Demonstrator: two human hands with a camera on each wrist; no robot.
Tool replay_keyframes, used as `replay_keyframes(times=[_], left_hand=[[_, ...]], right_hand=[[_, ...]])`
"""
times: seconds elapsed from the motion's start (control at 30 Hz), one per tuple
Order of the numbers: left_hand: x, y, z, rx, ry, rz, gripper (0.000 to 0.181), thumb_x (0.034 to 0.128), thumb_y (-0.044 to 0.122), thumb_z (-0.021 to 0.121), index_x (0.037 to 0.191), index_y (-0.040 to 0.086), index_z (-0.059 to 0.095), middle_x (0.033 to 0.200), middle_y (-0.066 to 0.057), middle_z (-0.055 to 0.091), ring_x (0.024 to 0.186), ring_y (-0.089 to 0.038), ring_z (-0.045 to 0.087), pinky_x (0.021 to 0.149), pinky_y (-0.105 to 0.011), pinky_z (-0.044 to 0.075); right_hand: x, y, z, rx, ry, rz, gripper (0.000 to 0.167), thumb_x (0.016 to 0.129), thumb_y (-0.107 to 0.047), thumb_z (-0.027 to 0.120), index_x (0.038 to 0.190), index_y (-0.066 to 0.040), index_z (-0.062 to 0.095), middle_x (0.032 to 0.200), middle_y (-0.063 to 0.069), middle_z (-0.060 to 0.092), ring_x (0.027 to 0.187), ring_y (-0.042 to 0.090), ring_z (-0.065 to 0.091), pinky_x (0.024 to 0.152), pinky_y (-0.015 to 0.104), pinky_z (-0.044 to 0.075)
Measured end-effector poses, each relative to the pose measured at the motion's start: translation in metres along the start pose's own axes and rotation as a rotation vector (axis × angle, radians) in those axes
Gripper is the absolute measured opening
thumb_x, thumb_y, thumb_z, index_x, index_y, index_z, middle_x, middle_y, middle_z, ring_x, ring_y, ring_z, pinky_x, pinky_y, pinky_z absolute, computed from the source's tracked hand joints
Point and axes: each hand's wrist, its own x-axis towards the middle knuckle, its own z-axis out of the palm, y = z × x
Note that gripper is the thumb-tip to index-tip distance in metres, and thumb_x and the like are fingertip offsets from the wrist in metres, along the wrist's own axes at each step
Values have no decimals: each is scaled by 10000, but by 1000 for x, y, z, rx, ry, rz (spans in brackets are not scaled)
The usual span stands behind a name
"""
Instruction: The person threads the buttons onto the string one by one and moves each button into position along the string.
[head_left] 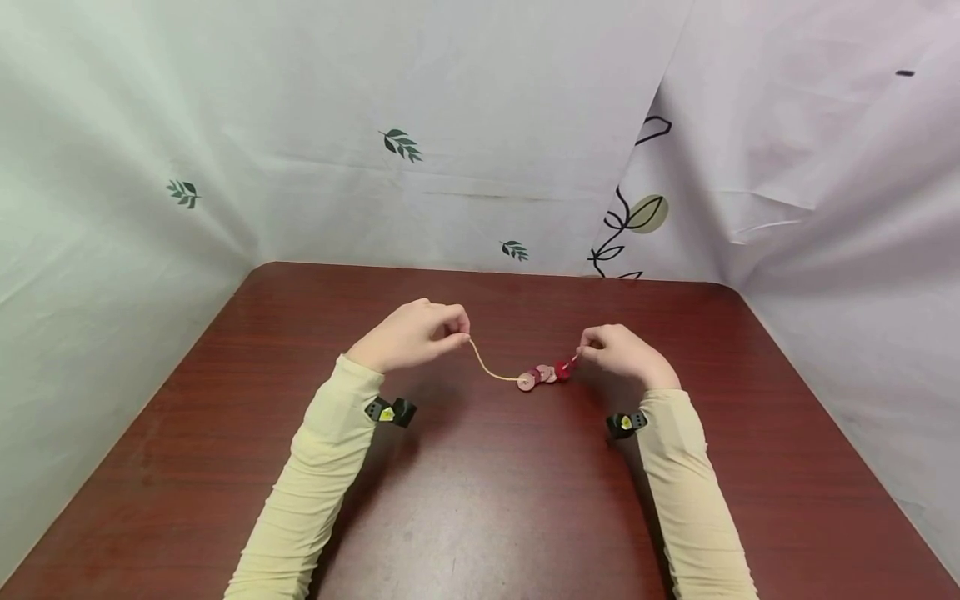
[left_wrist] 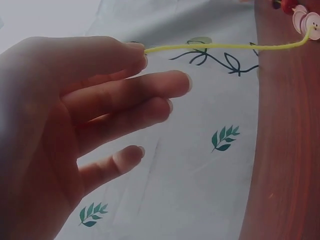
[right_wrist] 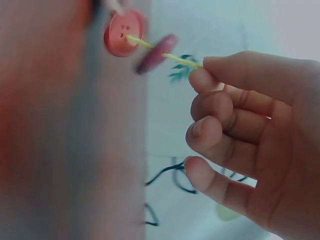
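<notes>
A yellow string [head_left: 487, 372] runs between both hands above the table. My left hand [head_left: 416, 335] pinches one end between thumb and index finger; its other fingers extend loosely in the left wrist view. Several buttons are threaded on the string near the right side, with a pale pink button [head_left: 526, 382] leftmost and a red button [head_left: 562, 370] toward the right. Close to the other end, my right hand [head_left: 621, 354] pinches the string with thumb and index finger. A dark pink button [right_wrist: 156, 54], blurred, hangs between that pinch and a red one in the right wrist view.
The dark reddish-brown table [head_left: 480, 517] spreads beneath both arms. Behind it and at the sides hangs a white cloth [head_left: 322, 100] with leaf prints. A small black camera is worn on each wrist.
</notes>
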Motion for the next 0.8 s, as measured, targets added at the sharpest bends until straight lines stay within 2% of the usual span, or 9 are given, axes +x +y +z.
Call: replay_keyframes(times=[0.13, 0.33, 0.53, 0.8], left_hand=[[-1, -1, 0, 1, -9, 0, 57, 902, 195, 640, 847, 191, 625, 715, 114, 645, 654, -116, 531, 662, -264, 422], [0, -3, 0, -4, -19, 2, 55, 900, 177, 635, 846, 181, 628, 705, 108, 648, 588, -31, 499, 626, -241, 435], [0, -5, 2, -16, -45, -25, 53, 903, 167, 628, 851, 177, 630, 723, 88, 666, 581, -32, 501, 631, -242, 441], [0, -8, 6, -20, -73, -34, 40, 898, 154, 625, 864, 174, 629, 725, 94, 655, 581, -37, 489, 629, -242, 434]], right_hand=[[-6, -12, -12, -19, 66, -13, 118, 893, -97, 553, 827, -91, 650, 722, 2, 583, 690, 131, 491, 643, 278, 388], [-16, -29, -25, -34, 194, 12, 93, 851, -102, 554, 843, -124, 643, 694, 1, 616, 638, 135, 501, 611, 285, 393], [-25, -42, -34, -48, 334, 7, 54, 859, -121, 570, 858, -143, 619, 705, -2, 626, 620, 145, 512, 604, 297, 396], [-33, -53, -40, -45, 523, -22, 105, 901, -131, 541, 847, -151, 628, 671, 2, 575, 619, 138, 470, 590, 298, 366]])
